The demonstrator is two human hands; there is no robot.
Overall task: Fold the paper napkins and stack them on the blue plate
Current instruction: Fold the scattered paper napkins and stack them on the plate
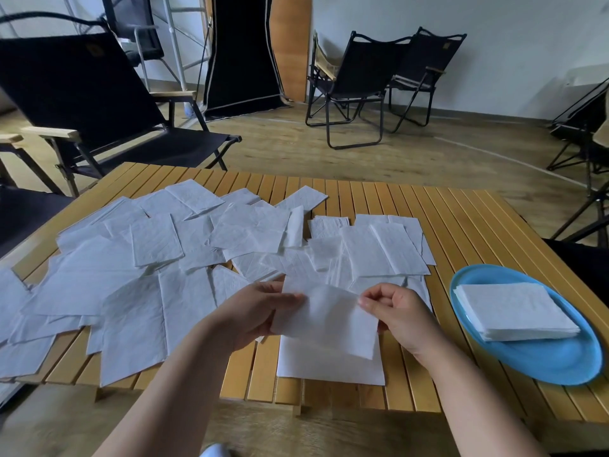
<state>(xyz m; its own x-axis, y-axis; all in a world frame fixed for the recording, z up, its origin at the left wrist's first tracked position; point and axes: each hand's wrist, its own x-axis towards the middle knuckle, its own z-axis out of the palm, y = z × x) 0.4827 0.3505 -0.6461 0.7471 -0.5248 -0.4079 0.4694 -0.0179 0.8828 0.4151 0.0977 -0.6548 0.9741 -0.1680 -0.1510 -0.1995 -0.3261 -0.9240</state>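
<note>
We hold one white paper napkin [329,321] up over the near middle of the slatted wooden worktop [468,232], both hands on it at once. Our left hand [253,315] has its grip pinched on the napkin's left edge, thumb on top and fingers curled behind the sheet; our right hand [395,311] pinches the upper right corner with its grip clenched on the paper, the other fingers tucked in. The sheet hangs bent between the two hands, its lower edge drooping toward another flat napkin [329,364] lying on the slats just beneath. A wide scatter of loose napkins [158,258], overlapping one another, covers the left and centre of the worktop, some reaching past its left edge. At the right stands the blue plate [540,357], carrying a squared stack of folded napkins [514,311] that sits toward the plate's far side. Beyond the worktop black folding chairs [362,80] stand on the wooden floor.
</note>
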